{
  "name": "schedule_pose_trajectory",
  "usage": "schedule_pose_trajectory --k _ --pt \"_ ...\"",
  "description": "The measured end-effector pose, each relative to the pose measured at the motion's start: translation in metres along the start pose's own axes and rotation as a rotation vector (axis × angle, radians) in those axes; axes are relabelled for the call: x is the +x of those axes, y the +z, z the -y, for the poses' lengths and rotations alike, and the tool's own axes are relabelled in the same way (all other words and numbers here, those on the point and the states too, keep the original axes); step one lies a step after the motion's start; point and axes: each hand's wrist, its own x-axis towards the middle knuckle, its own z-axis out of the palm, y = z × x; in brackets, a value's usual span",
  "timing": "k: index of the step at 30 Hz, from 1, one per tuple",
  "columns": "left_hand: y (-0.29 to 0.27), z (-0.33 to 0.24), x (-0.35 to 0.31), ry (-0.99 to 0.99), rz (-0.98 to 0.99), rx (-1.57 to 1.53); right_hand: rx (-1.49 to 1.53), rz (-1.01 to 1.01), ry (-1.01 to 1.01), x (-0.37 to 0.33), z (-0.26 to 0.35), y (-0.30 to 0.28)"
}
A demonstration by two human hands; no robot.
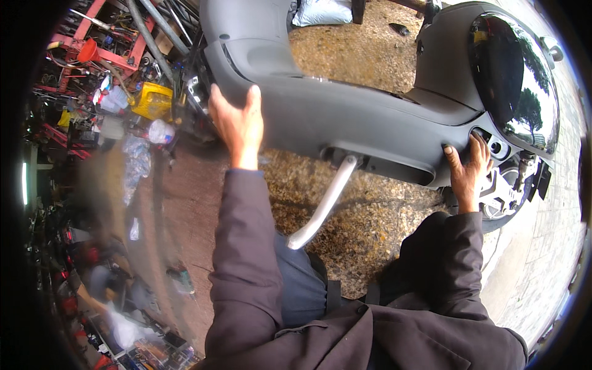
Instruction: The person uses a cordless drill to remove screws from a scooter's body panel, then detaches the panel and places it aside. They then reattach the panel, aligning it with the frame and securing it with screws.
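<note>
In front of me stands a scooter with a long matte grey side panel (351, 111) running along its lower body. My left hand (239, 123) rests against the panel's left end, thumb spread away from the fingers. At the other end, near the rear wheel (507, 191), my right hand (470, 169) lies on the panel with thumb and fingers apart. Its fingertips touch the edge beside a small oval fitting (494, 147). A silver metal lever (324, 206) sticks out from under the panel toward my knees. The glossy black rear side cover (515, 80) reflects trees.
Left lies clutter: a red metal frame (126, 58), an orange-red funnel (88, 50), a yellow container (152, 100) and plastic bags (135, 160). A power drill (180, 279) sits on the reddish floor. Beyond the scooter is a pale bag (322, 12). Paving (542, 246) runs along the right.
</note>
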Motion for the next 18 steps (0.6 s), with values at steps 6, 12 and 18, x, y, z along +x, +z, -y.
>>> schedule_pose_trajectory --k 6,12,18 --pt "0.02 0.011 0.038 0.187 0.076 0.314 -0.009 0.037 0.029 0.0 0.0 -0.001" --pt "0.013 0.018 0.058 0.146 0.115 0.3 -0.017 0.048 0.039 0.001 0.003 -0.004" --pt "0.03 0.015 0.093 0.061 -0.024 0.085 -0.023 0.046 0.023 0.001 0.003 -0.004"
